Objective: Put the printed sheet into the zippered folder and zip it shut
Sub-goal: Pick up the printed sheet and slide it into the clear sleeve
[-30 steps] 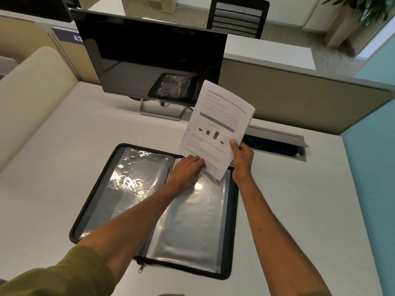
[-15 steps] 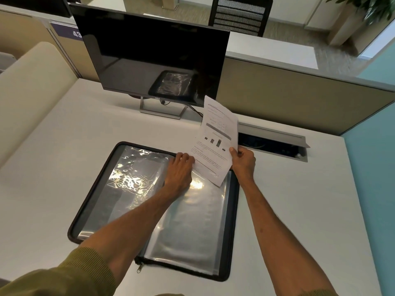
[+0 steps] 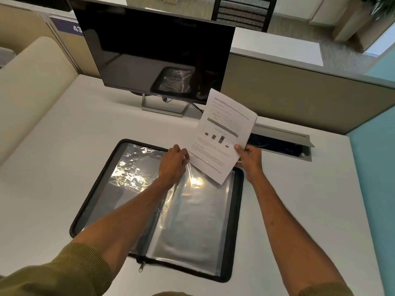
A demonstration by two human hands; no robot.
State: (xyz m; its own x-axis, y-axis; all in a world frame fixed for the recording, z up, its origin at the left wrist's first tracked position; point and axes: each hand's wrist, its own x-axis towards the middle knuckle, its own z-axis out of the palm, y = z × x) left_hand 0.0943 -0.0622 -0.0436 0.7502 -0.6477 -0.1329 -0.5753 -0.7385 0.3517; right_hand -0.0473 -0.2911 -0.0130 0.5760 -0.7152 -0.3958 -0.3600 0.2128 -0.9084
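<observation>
Pinched in our right hand, the printed sheet tilts up over the far right corner of the zippered folder — its low corner just above the clear sleeves. Our left hand grips the top edge of a clear sleeve at the folder's spine. Beyond the open folder stands the monitor on the desk — zipper pull at the near edge.

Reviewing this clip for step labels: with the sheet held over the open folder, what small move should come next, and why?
Probably slide the printed sheet down into the clear sleeve. The right hand holds it tilted, its lower corner just over the sleeve's top edge, while the left hand pinches that plastic there, seemingly parting it. The zippered folder lies open, so zipping comes later.
</observation>
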